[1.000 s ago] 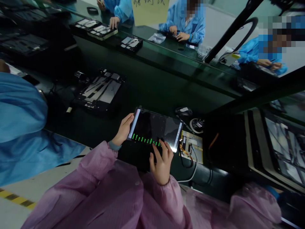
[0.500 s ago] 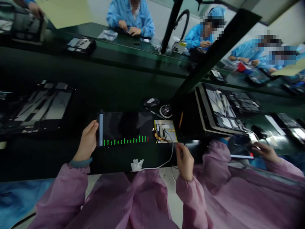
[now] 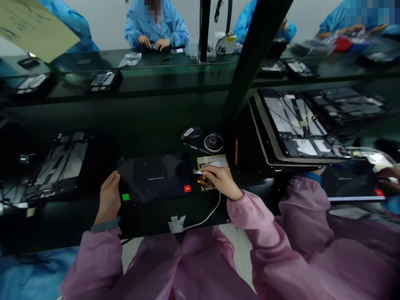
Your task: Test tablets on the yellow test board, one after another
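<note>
Display panel [image 3: 154, 177] on the bench [image 3: 162, 121], held at both ends.
An opened device is carried in the tray [image 3: 264, 133] at right. The former green bars are replaced by a green and a red square on the dark screen. The left hand [image 3: 109, 200] has its grip closed on the left edge; the connector [image 3: 198, 172] at the right edge is pinched by the right hand [image 3: 221, 182].

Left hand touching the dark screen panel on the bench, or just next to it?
Touching. Head view: the left hand curls against the left edge of the screen panel, thumb on its corner, no gap visible.
</note>
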The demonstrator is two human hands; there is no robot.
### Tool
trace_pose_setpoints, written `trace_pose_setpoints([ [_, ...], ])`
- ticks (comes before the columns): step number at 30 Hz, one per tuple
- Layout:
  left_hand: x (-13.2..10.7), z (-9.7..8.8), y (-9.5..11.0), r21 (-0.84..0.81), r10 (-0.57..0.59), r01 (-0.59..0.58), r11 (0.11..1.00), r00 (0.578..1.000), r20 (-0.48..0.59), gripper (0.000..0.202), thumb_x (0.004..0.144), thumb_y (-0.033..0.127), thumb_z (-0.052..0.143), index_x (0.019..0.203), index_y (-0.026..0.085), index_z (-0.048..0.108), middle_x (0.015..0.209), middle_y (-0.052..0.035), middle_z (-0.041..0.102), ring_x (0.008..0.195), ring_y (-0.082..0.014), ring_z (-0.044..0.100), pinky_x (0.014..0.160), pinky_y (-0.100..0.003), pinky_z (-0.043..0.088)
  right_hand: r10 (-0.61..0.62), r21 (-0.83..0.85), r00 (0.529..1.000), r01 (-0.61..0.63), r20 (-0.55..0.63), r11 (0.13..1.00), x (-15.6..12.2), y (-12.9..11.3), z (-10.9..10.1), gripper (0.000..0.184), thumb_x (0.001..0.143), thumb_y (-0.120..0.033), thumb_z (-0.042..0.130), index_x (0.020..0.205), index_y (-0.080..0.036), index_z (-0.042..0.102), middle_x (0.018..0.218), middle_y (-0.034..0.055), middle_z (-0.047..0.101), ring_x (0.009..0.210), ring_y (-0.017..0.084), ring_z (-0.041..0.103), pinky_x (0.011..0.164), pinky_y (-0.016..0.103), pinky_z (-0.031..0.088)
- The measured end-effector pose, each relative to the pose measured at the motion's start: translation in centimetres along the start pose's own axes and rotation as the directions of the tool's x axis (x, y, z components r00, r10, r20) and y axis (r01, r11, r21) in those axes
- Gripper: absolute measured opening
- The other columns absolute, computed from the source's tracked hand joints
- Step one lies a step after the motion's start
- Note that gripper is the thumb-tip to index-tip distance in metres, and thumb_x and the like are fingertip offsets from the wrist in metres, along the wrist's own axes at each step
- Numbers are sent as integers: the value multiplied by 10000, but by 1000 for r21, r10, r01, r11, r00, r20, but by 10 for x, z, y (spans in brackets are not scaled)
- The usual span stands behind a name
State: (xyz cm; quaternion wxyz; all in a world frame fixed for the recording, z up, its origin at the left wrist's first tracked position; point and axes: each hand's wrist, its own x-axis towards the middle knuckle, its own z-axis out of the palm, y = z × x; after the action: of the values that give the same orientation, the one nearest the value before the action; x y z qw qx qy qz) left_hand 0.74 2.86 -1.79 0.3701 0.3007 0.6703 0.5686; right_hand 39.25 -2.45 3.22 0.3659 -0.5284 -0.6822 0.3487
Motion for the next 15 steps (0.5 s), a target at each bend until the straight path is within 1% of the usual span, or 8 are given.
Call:
trace_pose_setpoints([
  [2, -1, 1, 3, -27, -16, 15, 1000, 999, -46, 227, 812, 152, 635, 1036, 139, 666, 965, -37, 698, 1060, -160, 627, 1113, -360, 375, -86, -129, 996, 84, -15, 988, 8, 0, 11, 173, 943, -221, 525, 946, -197, 696, 887, 43, 703, 848, 186, 596, 795, 319, 441],
  [4, -3, 3, 7, -60, -32, 28, 998, 996, -80, 207, 796, 114, 624, 996, 145, 667, 908, -17, 691, 1009, -135, 637, 1115, -343, 371, -124, -230, 991, 112, -39, 967, 13, 3, 19, 145, 932, -197, 555, 938, -195, 699, 902, 54, 704, 893, 206, 559, 828, 346, 419],
  [5, -4, 4, 8, -71, -37, 31, 997, 995, -89, 199, 790, 103, 621, 979, 148, 669, 892, -9, 686, 992, -124, 639, 1120, -334, 361, -131, -250, 991, 117, -39, 961, 14, 5, 22, 140, 932, -196, 560, 947, -197, 700, 897, 53, 701, 894, 208, 545, 829, 349, 414],
  [8, -7, 5, 12, -90, -45, 36, 995, 993, -105, 191, 775, 101, 626, 953, 154, 673, 884, 2, 680, 980, -115, 635, 1136, -329, 335, -143, -242, 989, 133, -26, 961, 13, 12, 24, 146, 938, -197, 557, 970, -199, 699, 889, 49, 695, 879, 199, 525, 828, 341, 416],
  [12, -9, 4, 13, -85, -45, 35, 996, 991, -122, 186, 754, 119, 643, 934, 158, 668, 905, 0, 675, 1044, -134, 612, 1141, -329, 322, -146, -211, 989, 141, -7, 967, 12, 15, 22, 154, 943, -204, 552, 973, -204, 703, 882, 43, 696, 883, 202, 535, 817, 339, 426],
  [15, -9, 4, 14, -71, -54, 47, 996, 994, -100, 183, 756, 139, 654, 938, 155, 665, 944, -12, 672, 1083, -144, 597, 1140, -316, 319, -147, -205, 989, 143, -7, 968, 13, 13, 23, 157, 946, -212, 545, 959, -219, 701, 875, 39, 694, 881, 204, 542, 818, 341, 431],
])
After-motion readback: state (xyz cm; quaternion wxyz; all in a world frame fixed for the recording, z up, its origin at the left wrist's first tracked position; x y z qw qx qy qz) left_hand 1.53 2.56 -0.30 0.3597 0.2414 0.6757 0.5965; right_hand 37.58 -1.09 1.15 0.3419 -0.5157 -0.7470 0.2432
